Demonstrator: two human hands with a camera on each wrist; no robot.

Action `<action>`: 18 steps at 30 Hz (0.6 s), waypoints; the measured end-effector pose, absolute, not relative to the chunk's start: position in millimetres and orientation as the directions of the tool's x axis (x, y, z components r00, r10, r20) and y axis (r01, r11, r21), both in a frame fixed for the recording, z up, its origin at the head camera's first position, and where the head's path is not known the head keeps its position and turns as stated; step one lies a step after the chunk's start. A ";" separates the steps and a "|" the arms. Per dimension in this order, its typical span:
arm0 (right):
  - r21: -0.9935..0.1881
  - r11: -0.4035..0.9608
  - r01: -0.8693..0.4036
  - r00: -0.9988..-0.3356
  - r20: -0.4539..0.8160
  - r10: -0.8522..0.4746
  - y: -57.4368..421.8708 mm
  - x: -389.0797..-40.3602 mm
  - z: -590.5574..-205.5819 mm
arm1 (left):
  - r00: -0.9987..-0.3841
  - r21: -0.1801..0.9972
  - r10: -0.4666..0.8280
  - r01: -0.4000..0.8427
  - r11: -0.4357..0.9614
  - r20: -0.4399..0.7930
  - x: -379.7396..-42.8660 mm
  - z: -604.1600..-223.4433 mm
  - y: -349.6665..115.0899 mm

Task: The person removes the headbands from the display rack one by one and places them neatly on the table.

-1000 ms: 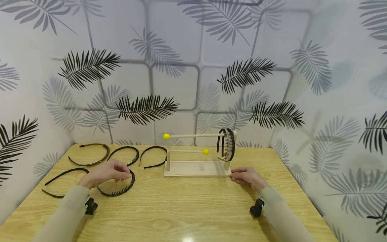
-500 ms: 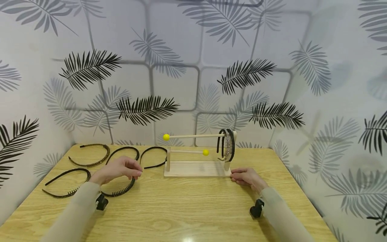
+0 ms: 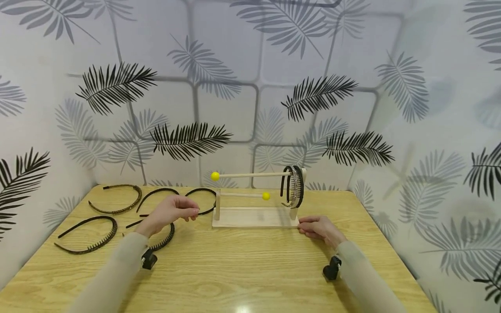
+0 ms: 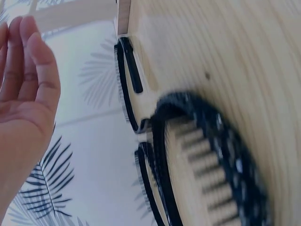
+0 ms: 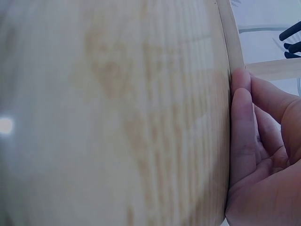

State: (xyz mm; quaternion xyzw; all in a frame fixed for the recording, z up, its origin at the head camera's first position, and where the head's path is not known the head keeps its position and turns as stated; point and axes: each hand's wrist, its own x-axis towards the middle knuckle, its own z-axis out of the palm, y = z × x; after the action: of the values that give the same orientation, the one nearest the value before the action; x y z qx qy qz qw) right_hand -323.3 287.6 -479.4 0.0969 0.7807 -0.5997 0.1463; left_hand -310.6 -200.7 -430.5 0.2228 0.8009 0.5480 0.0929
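Observation:
In the head view my left hand (image 3: 172,213) is held above a black toothed headband (image 3: 168,238), partly hiding it. Its fingers are loosely bent with nothing between them; the left wrist view shows this toothed headband (image 4: 230,150) apart from the hand. My right hand (image 3: 322,230) pinches the right end of the base of a wooden headband rack (image 3: 254,217). The right wrist view has the right thumb and finger at that base edge. Several headbands (image 3: 296,187), black and sparkly silver, hang at the right end of the rack's upper rod.
Beyond my left hand lie a gold-brown headband (image 3: 135,204) and thin black headbands (image 3: 200,190). Another toothed headband (image 3: 105,239) is at the left. Yellow balls (image 3: 215,176) cap the rack's rods. A patterned backdrop (image 3: 250,108) rises behind the table (image 3: 250,269).
My left hand has moved right across the toothed headband toward the rack, uncovering the headband at the left. The right hand has stayed at the base.

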 end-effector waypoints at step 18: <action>-0.914 0.253 0.316 -0.940 -0.337 -0.045 288.1 -323.6 -478.9 | -0.917 0.962 0.354 0.243 0.126 0.185 -320.8 -426.8 -159.0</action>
State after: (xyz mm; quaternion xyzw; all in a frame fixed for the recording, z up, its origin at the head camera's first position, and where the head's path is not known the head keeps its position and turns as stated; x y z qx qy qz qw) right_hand -323.6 288.1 -478.9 0.0871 0.7774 -0.6048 0.1492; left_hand -320.8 -159.0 -426.8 0.1991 0.7489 0.6305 0.0442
